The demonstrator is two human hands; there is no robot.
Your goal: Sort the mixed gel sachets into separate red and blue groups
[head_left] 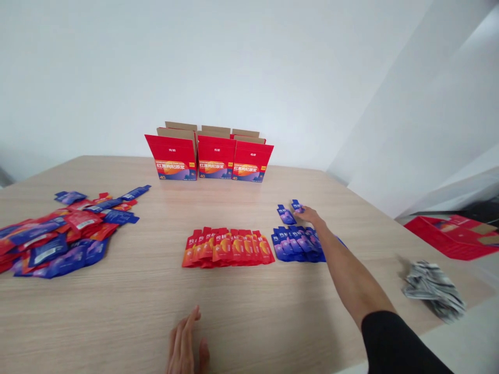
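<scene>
My right hand (309, 214) reaches out over the table with its fingers closed on a blue pouch (297, 206). Just left of it lies another blue pouch (286, 215). Below these, partly hidden by my forearm, is an overlapping row of blue pouches (294, 244). To its left stretches a similar row of red pouches (228, 248) with orange fruit prints. Near the front edge, my left hand (183, 345) is empty with its fingers extended and the thumb apart, below the red row.
Three red boxes with raised flaps (212, 158) face me at the back, with more flaps behind. A mixed heap of red and blue pouches (74, 228) covers the left side. At right are a crumpled striped cloth (432, 291) and a red carton (454, 236) beyond the table edge.
</scene>
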